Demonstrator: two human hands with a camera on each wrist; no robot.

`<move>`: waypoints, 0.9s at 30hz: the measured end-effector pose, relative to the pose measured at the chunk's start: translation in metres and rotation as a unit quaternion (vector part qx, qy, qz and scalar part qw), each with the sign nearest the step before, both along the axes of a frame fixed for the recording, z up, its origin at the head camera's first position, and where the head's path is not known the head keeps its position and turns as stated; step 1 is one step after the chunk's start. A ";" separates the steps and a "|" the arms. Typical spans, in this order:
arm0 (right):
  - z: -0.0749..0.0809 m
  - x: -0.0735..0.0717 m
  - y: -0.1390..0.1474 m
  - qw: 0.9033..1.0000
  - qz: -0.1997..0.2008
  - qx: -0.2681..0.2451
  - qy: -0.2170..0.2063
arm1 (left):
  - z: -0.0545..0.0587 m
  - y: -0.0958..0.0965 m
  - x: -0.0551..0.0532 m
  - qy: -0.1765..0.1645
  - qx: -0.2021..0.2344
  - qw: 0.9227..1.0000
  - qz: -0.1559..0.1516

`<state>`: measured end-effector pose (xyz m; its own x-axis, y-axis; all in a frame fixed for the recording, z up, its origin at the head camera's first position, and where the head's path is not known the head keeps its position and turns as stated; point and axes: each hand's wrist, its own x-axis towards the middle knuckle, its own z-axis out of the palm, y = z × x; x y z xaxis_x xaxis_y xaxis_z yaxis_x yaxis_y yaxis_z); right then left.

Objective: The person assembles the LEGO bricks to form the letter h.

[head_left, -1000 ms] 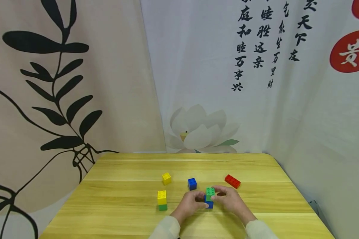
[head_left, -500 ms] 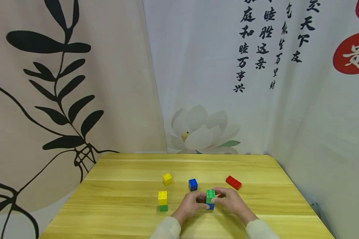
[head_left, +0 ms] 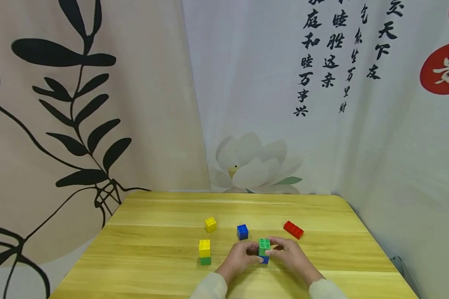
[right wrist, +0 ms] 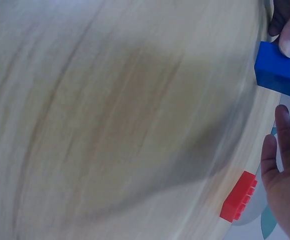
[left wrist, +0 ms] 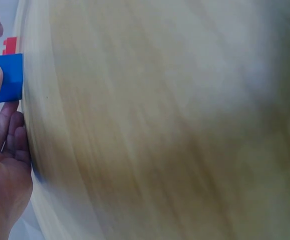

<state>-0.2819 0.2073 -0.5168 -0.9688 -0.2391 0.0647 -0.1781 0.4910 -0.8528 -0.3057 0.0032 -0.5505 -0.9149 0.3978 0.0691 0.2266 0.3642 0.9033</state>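
Brick tower (head_left: 264, 246): a four-knob top green brick (head_left: 263, 251) sits on a bottom blue brick (right wrist: 276, 70), between the two hands. Call it the middle of the clock, seen from the head. Whether its bottom touches the table (head_left: 153, 253) is hard to tell.
Left hand (head_left: 240, 256): at 9 o'clock, just beside the tower. Its thumb presses on the bottom blue brick and its fingers bend round, so it pinches that brick, only a brick's width apart.
Right hand (head_left: 289, 252): at 3 o'clock. Its thumb and pointing finger pinch the top green brick, about as far apart as the brick. In the right wrist view, some of its other fingers stick out, nearly straight.
Loose blue brick (head_left: 242, 232): at 10 o'clock, near the left hand's fingers.
Long red brick (head_left: 293, 229): at 2 o'clock, lying slanted, knobs up.
Loose yellow brick (head_left: 210, 224): also at 10 o'clock, farther off than the loose blue brick.
Second tower (head_left: 204, 249): at 9 o'clock, well past the left hand, yellow on top of green.
Sleeves (head_left: 211, 286): pale, at 8 and 4 o'clock.
Wall cloth (head_left: 161, 104): black leafy plant at 10 o'clock, pale lotus at 12, black writing at 1.
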 end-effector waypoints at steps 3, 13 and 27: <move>0.000 0.000 0.000 1.000 -0.003 -0.004 -0.001 | 0.001 -0.001 0.001 0.001 0.000 1.000 0.001; -0.002 0.001 -0.001 1.000 0.007 -0.011 0.003 | 0.004 -0.001 0.003 0.003 -0.012 1.000 -0.003; 0.000 0.002 -0.001 1.000 0.003 -0.010 0.003 | 0.011 -0.005 0.004 -0.002 -0.022 1.000 -0.005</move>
